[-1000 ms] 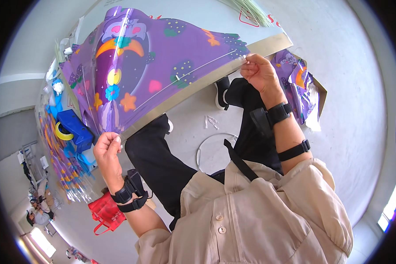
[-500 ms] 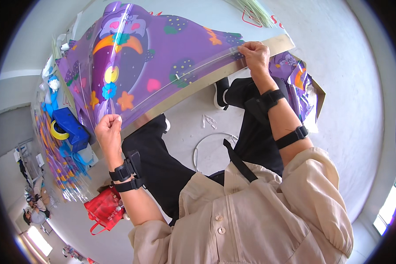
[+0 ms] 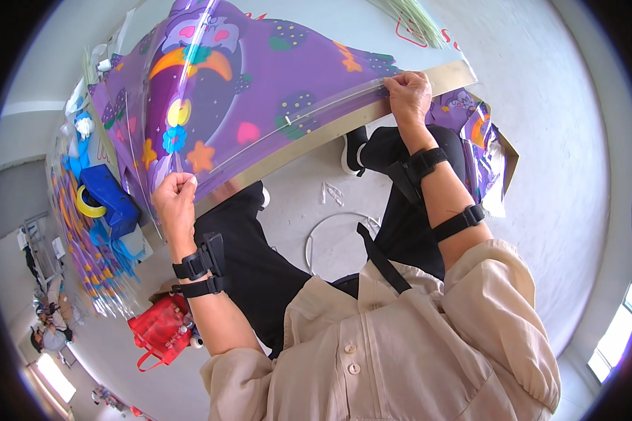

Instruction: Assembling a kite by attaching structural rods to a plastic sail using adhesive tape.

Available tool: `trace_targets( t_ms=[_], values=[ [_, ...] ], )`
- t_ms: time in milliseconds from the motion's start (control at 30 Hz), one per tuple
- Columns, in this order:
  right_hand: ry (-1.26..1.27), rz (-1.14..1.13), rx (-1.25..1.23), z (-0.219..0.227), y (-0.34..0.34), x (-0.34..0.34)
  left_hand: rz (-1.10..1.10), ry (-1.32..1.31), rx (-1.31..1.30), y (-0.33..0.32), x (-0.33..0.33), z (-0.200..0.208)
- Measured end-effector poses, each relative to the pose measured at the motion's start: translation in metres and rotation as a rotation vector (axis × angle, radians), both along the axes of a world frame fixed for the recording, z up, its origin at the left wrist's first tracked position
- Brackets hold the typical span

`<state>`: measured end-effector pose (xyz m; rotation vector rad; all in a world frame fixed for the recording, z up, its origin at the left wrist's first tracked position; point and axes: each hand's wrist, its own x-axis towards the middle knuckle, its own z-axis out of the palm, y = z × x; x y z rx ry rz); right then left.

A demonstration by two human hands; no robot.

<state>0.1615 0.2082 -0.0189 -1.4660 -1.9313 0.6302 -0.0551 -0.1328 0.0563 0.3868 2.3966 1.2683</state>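
Observation:
A big purple foil sheet (image 3: pixel 260 105) printed with stars, a moon and flowers lies over a table edge in front of me. A thin clear film strip runs across it. My left hand (image 3: pixel 174 203) pinches the sheet's near left edge. My right hand (image 3: pixel 409 97) presses and grips the sheet's near right edge against the silvery border. Both wrists carry black straps.
More purple printed foil (image 3: pixel 481 140) hangs at the right by my knee. A blue box (image 3: pixel 109 196) with a yellow tape roll sits at left, a red bag (image 3: pixel 163 330) on the floor below. A wire ring (image 3: pixel 337 242) lies between my legs. Another person (image 3: pixel 45 337) sits far left.
My left hand has risen along the sheet's left edge. My right hand has slid up and left on the right edge, and the sheet lies flatter.

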Motion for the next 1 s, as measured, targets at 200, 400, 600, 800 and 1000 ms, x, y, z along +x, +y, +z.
trace_targets(
  t_ms=[200, 400, 600, 800, 1000],
  values=[
    [-0.056, 0.009, 0.002, -0.003, 0.001, -0.003, -0.019, 0.017, -0.014, 0.001, -0.001, -0.002],
    [-0.123, 0.012, -0.047, -0.008, 0.007, 0.000, -0.027, 0.008, 0.022, -0.002, -0.007, -0.021],
    [-0.171, 0.026, -0.053, -0.009, 0.016, 0.004, -0.066, 0.135, -0.145, 0.002, -0.013, -0.040],
    [-0.182, 0.061, -0.090, -0.004, 0.015, 0.003, -0.011, 0.186, -0.190, 0.010, -0.008, -0.039],
    [-0.160, 0.045, -0.069, -0.001, 0.012, 0.002, -0.025, 0.210, -0.269, 0.014, -0.007, -0.036]
  ],
)
